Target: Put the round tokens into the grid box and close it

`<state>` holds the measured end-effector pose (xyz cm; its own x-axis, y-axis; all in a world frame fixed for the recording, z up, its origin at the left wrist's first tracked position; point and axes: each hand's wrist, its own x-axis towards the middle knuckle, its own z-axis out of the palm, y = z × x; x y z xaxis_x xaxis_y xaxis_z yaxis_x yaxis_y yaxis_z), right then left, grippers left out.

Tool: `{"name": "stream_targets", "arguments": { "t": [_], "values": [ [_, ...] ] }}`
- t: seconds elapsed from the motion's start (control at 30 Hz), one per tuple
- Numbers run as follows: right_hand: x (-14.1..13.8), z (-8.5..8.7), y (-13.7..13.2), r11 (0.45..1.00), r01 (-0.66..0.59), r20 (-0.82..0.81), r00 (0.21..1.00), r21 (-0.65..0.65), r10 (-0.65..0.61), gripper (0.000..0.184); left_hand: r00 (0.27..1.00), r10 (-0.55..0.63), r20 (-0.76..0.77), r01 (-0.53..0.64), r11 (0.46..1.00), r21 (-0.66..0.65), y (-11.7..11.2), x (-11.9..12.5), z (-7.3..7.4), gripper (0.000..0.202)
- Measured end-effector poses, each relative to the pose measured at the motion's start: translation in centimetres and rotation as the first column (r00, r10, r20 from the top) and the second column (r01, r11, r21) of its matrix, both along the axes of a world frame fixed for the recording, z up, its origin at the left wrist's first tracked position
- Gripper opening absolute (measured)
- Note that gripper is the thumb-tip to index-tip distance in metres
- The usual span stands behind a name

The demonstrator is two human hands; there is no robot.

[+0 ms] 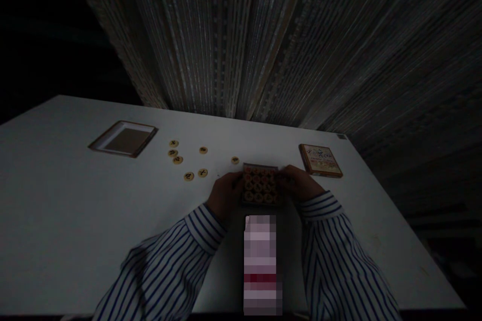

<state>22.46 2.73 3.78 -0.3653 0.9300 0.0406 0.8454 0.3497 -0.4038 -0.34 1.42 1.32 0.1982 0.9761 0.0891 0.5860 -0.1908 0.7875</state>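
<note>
A small square box (244, 201) filled with rows of round xiangqi pieces (257, 187) is before me near the middle of the table. My left hand (225, 191) grips its left side and my right hand (302, 183) its right side, both with curled fingers partly lost in the dark. Some pieces in the upper rows have reddish marks; the lower rows look paler with dark marks. Just beyond the box lies one loose xiangqi piece (235, 160). Several more loose pieces (189, 176) are scattered to the left of my left hand.
An open shallow box or lid (141, 149) lies at the far left of the white table (94, 210). To the right is a flat printed box (322, 160). A blurred-out oblong thing (259, 261) lies between my forearms. A pleated curtain (226, 35) hangs behind the table.
</note>
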Motion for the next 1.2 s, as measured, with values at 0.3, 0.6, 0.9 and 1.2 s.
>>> {"name": "stream_targets", "arguments": {
  "t": [0.3,0.6,0.9,1.2],
  "values": [
    [0.3,0.1,-1.0,0.999,0.027,-0.07,0.997,0.041,-0.024,0.019,0.999,0.002,0.038,-0.001,1.0,-0.03,0.0,0.0,0.0,0.029],
    [0.5,0.5,-2.3,0.999,0.04,-0.079,0.996,-0.005,-0.04,0.014,0.999,-0.015,0.052,0.017,0.999,-0.04,0.1,-0.1,-0.3,0.03],
    [0.0,0.9,-2.4,0.998,0.036,-0.072,0.997,-0.043,-0.039,0.015,1.0,-0.016,0.02,0.017,1.0,-0.023,0.0,0.0,-0.1,0.029],
    [-0.1,0.9,-2.4,0.997,0.035,-0.063,0.997,-0.062,-0.039,0.014,0.999,-0.005,0.032,0.006,1.0,-0.031,0.0,-0.1,-0.2,0.029]
  ]
}}
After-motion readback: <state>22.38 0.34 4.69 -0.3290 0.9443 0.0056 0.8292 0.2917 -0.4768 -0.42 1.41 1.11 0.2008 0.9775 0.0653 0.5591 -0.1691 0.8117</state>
